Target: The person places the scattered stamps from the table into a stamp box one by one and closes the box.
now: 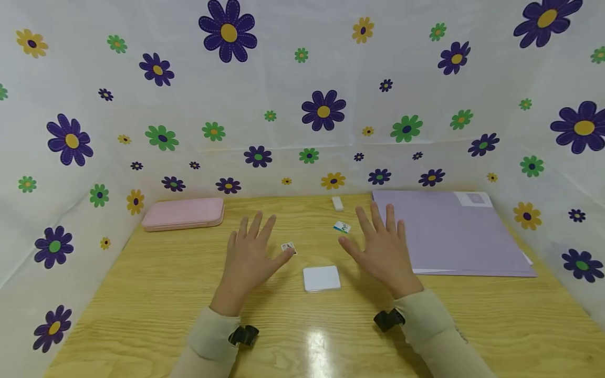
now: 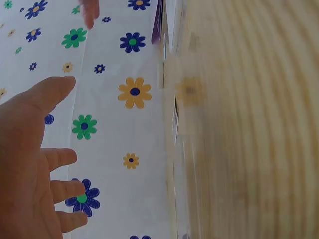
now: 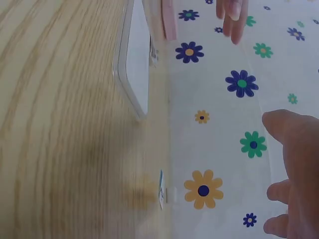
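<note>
Both hands are held above the table with fingers spread, and neither holds anything. The left hand (image 1: 248, 257) is left of a flat white rectangular case (image 1: 322, 278); its thumb overlaps a small printed square piece (image 1: 288, 248) in the head view. My right hand (image 1: 384, 251) is on the other side of the case, its thumb pointing toward a small white piece with a blue and green print (image 1: 342, 227). Close up in the right wrist view, the white case (image 3: 135, 59) shows rounded corners and a clear lower edge. A small white block (image 1: 337, 203) sits farther back.
A pink zip case (image 1: 184, 213) lies at the back left of the wooden table (image 1: 156, 294). Purple folders (image 1: 458, 236) with white paper edges cover the back right, partly behind the right hand. A flower-printed cloth (image 1: 269, 94) hangs behind and along both sides.
</note>
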The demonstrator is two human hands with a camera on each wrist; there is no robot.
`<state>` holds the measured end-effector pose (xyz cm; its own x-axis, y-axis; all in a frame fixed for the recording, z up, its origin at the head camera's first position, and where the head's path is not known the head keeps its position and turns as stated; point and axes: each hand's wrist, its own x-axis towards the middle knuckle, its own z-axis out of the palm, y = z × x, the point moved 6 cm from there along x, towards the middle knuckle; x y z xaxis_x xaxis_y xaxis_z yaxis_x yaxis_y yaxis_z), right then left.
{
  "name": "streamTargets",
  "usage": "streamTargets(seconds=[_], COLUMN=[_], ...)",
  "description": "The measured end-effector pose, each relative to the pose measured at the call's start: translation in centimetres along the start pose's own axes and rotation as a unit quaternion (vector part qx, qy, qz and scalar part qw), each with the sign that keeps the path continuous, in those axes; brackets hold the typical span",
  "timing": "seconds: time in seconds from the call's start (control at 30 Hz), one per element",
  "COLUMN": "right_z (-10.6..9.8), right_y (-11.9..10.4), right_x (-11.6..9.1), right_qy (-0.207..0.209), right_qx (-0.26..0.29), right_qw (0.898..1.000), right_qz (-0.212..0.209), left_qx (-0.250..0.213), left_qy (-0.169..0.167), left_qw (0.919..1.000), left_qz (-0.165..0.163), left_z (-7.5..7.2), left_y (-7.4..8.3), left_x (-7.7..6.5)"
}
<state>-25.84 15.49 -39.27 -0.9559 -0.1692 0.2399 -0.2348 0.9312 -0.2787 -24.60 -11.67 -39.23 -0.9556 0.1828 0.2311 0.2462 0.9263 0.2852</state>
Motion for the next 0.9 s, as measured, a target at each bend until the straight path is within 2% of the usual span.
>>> streamTargets(seconds=[0.17,0.27,0.4,0.5,0.63,0.9], right_z=[0.0,0.1,0.7,1.4,2.7,4.8], right_y=[-1.0,-1.3,-1.5,-1.8,-2.2,-3.4], right_x=[0.4,0.9,2.2,3.0,4.0,5.0], right_qy=[0.022,0.023,-0.005,-0.03,-0.061,-0.112], right_qx=[0.028,0.084,0.186,0.231,0.258,0.279], right_qw=[0.999,0.994,0.979,0.969,0.959,0.95], right_qz=[-0.035,-0.061,-0.081,-0.089,-0.096,-0.086], left_qx=[-0.014,-0.04,-0.097,-0.13,-0.154,-0.175], left_qy=[-0.008,-0.021,-0.051,-0.066,-0.089,-0.158], left_qw=[0.9996,0.9987,0.9938,0.989,0.983,0.9702], left_qz=[0.022,0.023,0.019,0.028,0.044,0.055], left_z=[0.4,0.7,1.1,1.4,2.1,3.6], left_y=[1.0,1.4,1.9,2.2,2.7,3.5], left_x=[-0.4,-0.6,-0.8,-1.0,-1.2,-1.5])
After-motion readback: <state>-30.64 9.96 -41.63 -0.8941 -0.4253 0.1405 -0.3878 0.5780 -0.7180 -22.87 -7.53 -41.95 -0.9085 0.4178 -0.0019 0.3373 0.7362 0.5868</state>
